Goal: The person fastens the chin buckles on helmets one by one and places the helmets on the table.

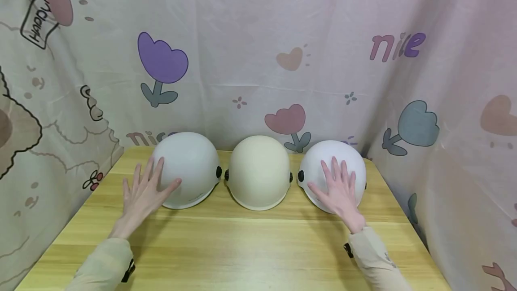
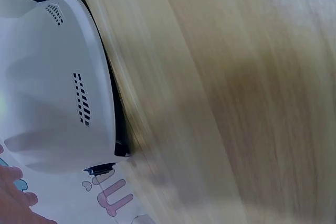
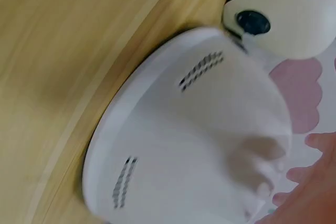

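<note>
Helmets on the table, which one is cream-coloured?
The middle helmet; the left helmet and right helmet both look white.

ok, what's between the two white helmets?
One cream helmet, between the left white helmet and the right white helmet. The head view shows all three in a row.

Wide passage in front, blocked behind.
Along the front of the desk (image 1: 242,255) there is room; left helmet (image 1: 194,167), cream helmet (image 1: 258,174) and right helmet (image 3: 181,135) bar the back, slim gaps between, curtain (image 1: 230,44) close behind.
</note>
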{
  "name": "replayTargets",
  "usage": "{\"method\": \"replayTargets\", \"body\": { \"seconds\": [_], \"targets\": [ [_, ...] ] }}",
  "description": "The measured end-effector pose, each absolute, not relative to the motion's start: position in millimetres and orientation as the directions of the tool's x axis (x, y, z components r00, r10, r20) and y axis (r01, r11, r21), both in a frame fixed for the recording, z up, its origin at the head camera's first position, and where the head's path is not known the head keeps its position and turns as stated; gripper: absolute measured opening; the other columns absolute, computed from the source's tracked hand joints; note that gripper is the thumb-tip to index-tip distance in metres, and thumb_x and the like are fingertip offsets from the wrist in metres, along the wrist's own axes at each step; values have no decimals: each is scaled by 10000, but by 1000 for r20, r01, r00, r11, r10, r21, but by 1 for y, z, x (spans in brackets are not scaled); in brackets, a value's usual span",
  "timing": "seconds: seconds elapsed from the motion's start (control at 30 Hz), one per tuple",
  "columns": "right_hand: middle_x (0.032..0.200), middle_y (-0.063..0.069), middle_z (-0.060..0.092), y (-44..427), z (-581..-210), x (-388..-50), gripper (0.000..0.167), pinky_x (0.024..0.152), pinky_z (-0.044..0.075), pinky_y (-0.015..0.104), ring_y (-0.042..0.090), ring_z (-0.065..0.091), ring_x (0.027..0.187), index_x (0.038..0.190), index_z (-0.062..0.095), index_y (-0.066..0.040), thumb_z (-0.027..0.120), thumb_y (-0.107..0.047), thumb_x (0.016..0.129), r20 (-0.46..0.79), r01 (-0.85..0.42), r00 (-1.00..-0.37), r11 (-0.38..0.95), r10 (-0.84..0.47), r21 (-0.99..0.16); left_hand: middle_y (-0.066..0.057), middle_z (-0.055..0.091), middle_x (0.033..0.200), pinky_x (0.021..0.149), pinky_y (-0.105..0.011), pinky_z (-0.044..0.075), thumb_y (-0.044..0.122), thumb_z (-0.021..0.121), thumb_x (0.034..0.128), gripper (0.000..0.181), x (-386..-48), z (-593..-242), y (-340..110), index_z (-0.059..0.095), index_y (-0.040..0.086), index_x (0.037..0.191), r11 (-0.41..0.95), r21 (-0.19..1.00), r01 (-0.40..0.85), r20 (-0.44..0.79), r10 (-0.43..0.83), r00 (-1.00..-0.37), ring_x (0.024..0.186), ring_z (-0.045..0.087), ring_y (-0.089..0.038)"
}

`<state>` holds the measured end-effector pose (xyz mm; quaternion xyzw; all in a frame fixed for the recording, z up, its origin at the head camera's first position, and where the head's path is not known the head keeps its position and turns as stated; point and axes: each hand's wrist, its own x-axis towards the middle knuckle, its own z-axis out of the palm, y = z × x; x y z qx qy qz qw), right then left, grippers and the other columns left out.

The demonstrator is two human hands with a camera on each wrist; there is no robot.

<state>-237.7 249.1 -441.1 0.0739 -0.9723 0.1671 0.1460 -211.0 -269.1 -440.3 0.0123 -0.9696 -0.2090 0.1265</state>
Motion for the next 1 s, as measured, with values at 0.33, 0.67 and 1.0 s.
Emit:
{"method": "replayTargets", "body": {
  "seconds": [0.33,0.67,1.0],
  "targets": [
    [1697,169,121,204,-441,-241,848,1244,-14,666,436,18,1567,1591,307,-150,576,-604,928,335,-264,-932,893,-138,-365,-168,-7,1706,1075,-867,11,685,473,953,926,-211,-444,-269,55,221,1637,899,438,23,249,-96,-964,1525,-10,-541],
    [1709,128,92,170,-437,-241,851,1270,39,619,420,71,1570,1603,277,-163,573,-596,933,347,-316,-921,865,-180,-390,-168,-43,1703,1076,-866,12,662,478,963,922,-210,-448,-267,37,213,1637,878,479,22,236,-104,-966,1521,-15,-548],
    [1707,118,114,146,-433,-245,827,1249,115,649,367,69,1581,1598,280,-145,561,-568,945,359,-371,-910,795,-208,-480,-185,-64,1695,1069,-871,44,621,473,985,917,-213,-449,-263,17,161,1634,846,533,20,211,-110,-971,1499,0,-589]
  ]
}}
